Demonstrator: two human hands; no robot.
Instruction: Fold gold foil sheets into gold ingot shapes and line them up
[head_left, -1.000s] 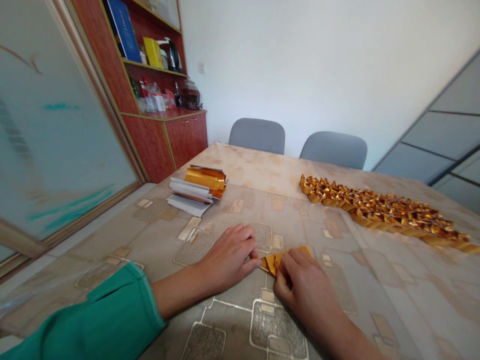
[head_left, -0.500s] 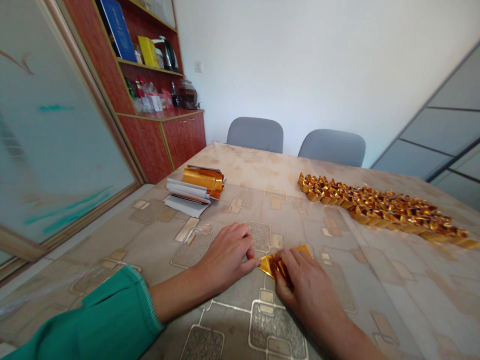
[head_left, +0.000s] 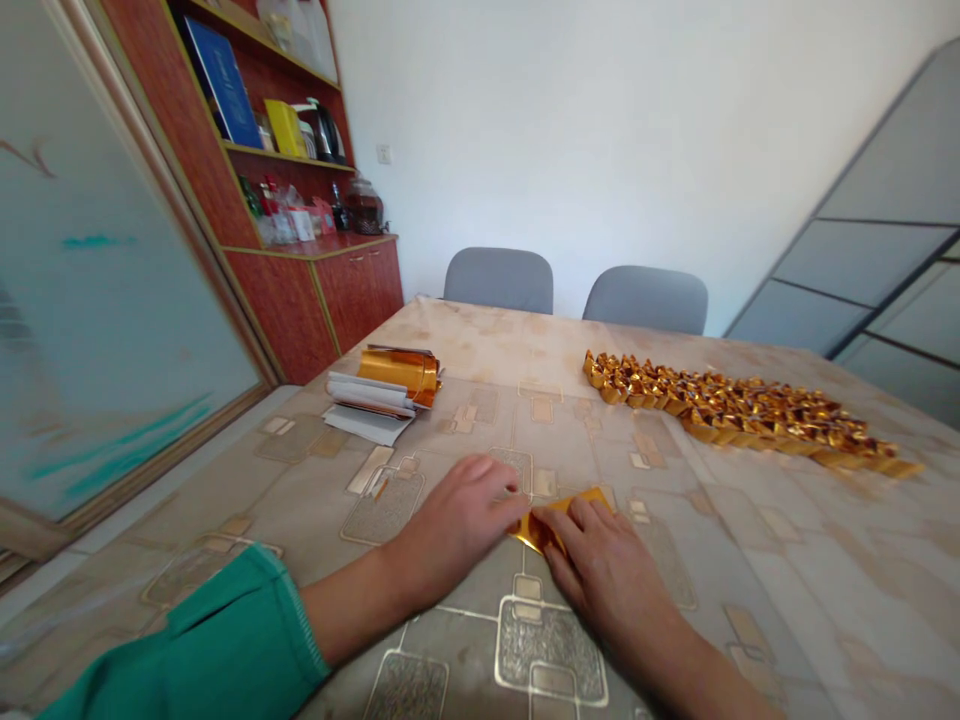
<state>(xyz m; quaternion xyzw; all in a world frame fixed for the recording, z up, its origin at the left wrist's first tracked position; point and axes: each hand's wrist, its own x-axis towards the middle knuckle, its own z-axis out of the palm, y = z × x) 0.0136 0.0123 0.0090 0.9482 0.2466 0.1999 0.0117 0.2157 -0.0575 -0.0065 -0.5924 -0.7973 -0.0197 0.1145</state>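
Note:
A folded strip of gold foil (head_left: 551,522) lies on the patterned tablecloth (head_left: 787,560) between my hands. My right hand (head_left: 607,565) presses down on its right part and hides much of it. The fingertips of my left hand (head_left: 461,525) meet its left end. Farther right, a long band of several folded gold foil pieces (head_left: 735,412) lies in tight rows. At the far left of the table stand a curled stack of gold foil sheets (head_left: 397,370) and a pile of white paper (head_left: 364,400).
A green sleeve (head_left: 202,640) covers my left forearm. A red wooden cabinet (head_left: 300,290) with shelves of bottles and boxes stands beyond the table's left corner. Two grey chairs (head_left: 499,282) (head_left: 645,300) stand at the far edge. A glass door (head_left: 112,300) runs along the left.
The foil strip now lies flatter under my right hand, which has moved down onto it. My head has shifted, so the whole scene sits slightly farther left and lower.

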